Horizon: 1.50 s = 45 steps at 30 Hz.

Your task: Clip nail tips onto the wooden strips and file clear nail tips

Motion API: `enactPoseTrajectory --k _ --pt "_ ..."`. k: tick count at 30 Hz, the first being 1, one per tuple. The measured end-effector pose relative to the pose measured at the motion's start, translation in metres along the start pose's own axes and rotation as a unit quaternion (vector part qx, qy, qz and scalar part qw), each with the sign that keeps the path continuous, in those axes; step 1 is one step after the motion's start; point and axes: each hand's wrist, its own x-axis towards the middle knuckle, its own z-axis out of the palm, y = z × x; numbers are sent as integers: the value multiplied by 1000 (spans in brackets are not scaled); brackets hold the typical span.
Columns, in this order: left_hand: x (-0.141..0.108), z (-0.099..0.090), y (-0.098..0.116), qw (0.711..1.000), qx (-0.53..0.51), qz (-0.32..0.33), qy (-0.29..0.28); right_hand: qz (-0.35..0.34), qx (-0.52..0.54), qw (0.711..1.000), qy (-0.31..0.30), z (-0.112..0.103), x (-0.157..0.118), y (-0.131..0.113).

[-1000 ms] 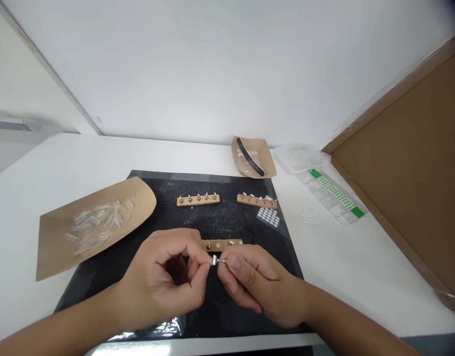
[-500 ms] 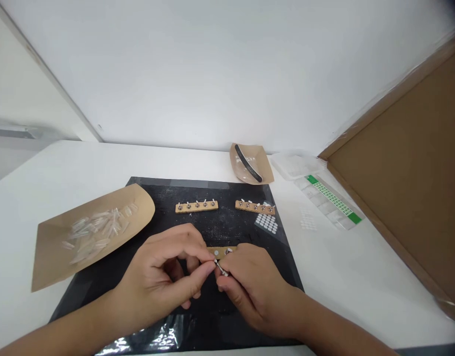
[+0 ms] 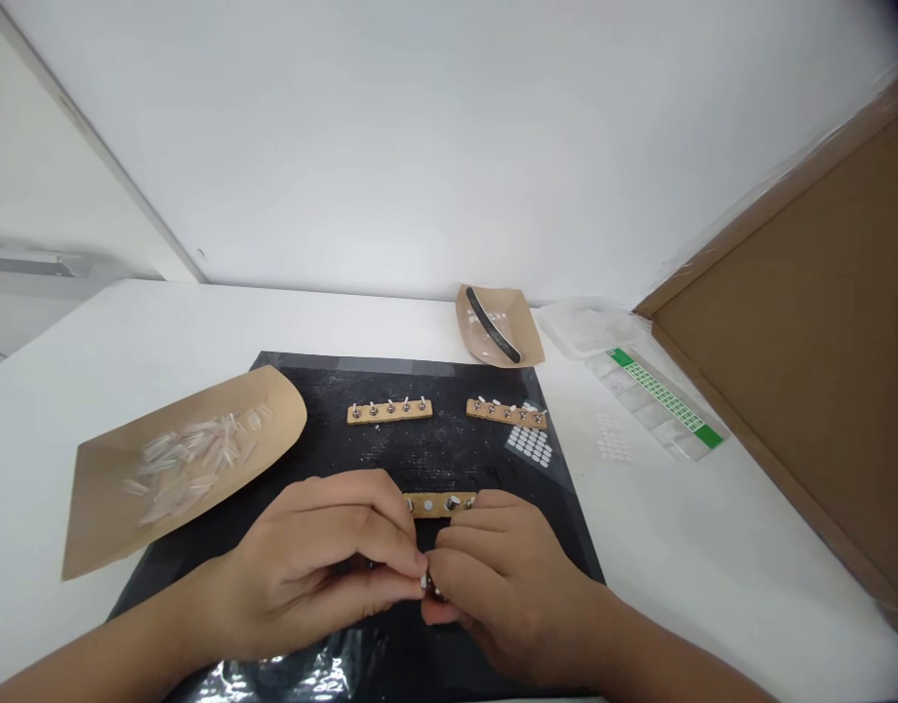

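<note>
My left hand [image 3: 324, 566] and my right hand [image 3: 504, 586] meet over the lower middle of a black mat [image 3: 332, 439]. The left thumb and index finger pinch a small white tip [image 3: 424, 580]. My right fingers close round a small metallic piece [image 3: 435, 589], mostly hidden between them. Just beyond the fingertips lies a tan strip [image 3: 440, 505] with a white dot and metal holders on it; my hands cover its ends. Farther back, a second strip [image 3: 390, 412] and a third strip [image 3: 506, 414] each carry several metal holders with small white tips.
A cardboard tray [image 3: 104, 488] with clear plastic pieces is at the left. At the back stands a smaller tray [image 3: 529, 327] with a black curved file [image 3: 493, 325]. White dot stickers [image 3: 529, 446], a green-edged clear case [image 3: 661, 400] and a cardboard box [image 3: 800, 342] are to the right.
Both hands have moved down toward me, away from the near strip, which shows more now. The metallic piece has come with them and is more covered by my fingers.
</note>
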Motion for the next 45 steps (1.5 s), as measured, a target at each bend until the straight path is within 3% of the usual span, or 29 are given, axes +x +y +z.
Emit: enactPoseTrajectory --k 5,9,13,17,22,28,31,37,45 --pt "-1 1 -2 999 -2 24 -23 5 92 995 -33 -3 -2 0" --pt "-3 3 -3 999 20 22 -41 13 99 994 -52 -3 -4 0" --pt "1 1 -1 997 28 29 -60 -15 40 998 -46 -2 -5 -1" --pt "0 2 -1 997 41 49 -42 -42 -51 998 -14 -5 -3 -3" --pt "-11 8 -3 999 -12 -16 -30 -79 -166 982 36 -14 -1 -10" --pt "-15 17 -4 995 -67 -56 -39 -90 -207 974 37 -15 -6 -6" --pt "-12 18 -2 995 -57 -71 -39 -94 -201 974 46 -13 -7 -2" --pt "-11 18 -3 996 -23 -74 -36 -43 -132 990 -3 -11 -8 -2" --pt "-7 23 -5 998 -45 -27 27 -13 -52 998 44 -3 -8 -2"
